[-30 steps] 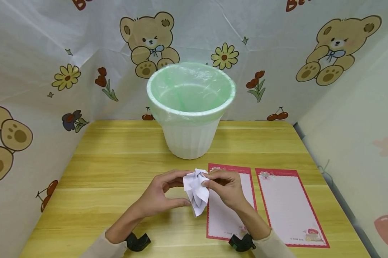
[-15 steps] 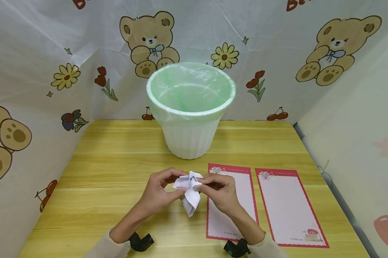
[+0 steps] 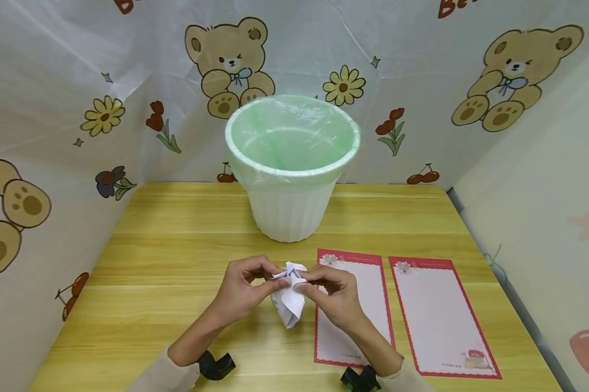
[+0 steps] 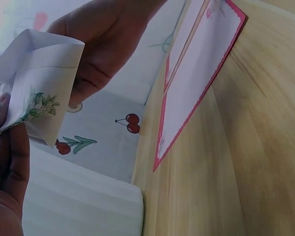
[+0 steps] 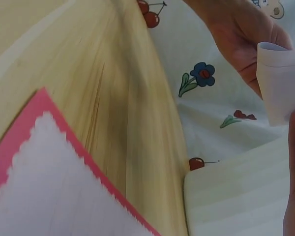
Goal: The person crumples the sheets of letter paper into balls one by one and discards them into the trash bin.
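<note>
A folded, creased sheet of white paper [image 3: 288,302] is held above the table, between both hands, in front of the bin. My left hand [image 3: 240,286] pinches its left side between thumb and fingers. On the other side my right hand [image 3: 336,291] pinches it the same way. Seen from the left wrist, the paper [image 4: 49,73] bends into a loose fold and carries a printed green leaf pattern. From the right wrist, the rolled edge of the paper [image 5: 280,83] shows plain white.
A white bin [image 3: 289,212] with a green plastic liner stands at the back middle of the wooden table [image 3: 177,234]. Two red-bordered letter sheets [image 3: 353,326] lie on the right, the nearer one partly under my right arm. A bear-print cloth [image 3: 294,54] hangs behind.
Both hands and the paper have shifted slightly left. The left fingers and thumb, spread around the paper before, have closed in on it, and its left flap has folded inward.
</note>
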### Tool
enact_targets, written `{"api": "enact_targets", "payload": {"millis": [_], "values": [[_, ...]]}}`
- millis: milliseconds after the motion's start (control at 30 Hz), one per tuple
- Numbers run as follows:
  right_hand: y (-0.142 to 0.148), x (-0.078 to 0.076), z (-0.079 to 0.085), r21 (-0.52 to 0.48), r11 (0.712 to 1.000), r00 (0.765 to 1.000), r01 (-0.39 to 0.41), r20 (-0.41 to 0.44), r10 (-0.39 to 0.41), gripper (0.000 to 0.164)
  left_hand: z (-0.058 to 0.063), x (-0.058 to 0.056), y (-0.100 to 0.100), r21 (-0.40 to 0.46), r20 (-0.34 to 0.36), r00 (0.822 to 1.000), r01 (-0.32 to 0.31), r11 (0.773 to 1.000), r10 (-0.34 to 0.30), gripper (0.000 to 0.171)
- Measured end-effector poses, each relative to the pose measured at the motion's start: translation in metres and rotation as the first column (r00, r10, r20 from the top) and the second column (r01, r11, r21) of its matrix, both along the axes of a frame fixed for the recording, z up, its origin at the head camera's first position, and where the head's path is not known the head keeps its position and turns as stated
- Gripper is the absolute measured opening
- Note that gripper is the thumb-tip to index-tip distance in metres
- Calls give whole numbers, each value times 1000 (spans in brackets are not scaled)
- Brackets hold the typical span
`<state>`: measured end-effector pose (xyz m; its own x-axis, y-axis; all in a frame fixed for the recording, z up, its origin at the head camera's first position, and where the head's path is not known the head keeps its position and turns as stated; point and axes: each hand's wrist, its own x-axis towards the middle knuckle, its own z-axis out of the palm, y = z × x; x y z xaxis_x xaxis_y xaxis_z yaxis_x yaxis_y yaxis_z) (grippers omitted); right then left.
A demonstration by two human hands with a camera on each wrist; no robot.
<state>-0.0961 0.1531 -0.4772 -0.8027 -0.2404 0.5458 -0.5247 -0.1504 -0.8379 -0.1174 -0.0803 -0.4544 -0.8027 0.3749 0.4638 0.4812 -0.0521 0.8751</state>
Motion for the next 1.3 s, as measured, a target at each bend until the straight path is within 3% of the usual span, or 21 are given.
{"api": "enact_targets", "payload": {"millis": [100,267,367,533,633,967,1300], "values": [[5,0,1,101,995,997,5,-79,3,41,1,-1,1,1,12,1000,-19,1000,19,16],[10,0,2,292,957,973,-9,-218,76,95,1,-5,-1,7,26,998,-49,999,49,15],[10,1,3,384,923,955,23,-282,94,110,1,-7,-2,11,25,998,-51,999,51,14],[9,3,3,484,868,936,114,-345,70,102,0,-8,-2,38,33,999,-41,998,40,15],[9,4,2,497,853,931,159,-362,37,97,0,-9,0,58,44,999,-31,998,29,15],[4,2,-3,395,901,904,180,-427,6,94,-2,-6,5,112,40,999,-18,994,14,14],[3,0,-6,320,915,864,245,-500,-57,62,-7,-2,8,127,34,999,-33,991,28,11]]}}
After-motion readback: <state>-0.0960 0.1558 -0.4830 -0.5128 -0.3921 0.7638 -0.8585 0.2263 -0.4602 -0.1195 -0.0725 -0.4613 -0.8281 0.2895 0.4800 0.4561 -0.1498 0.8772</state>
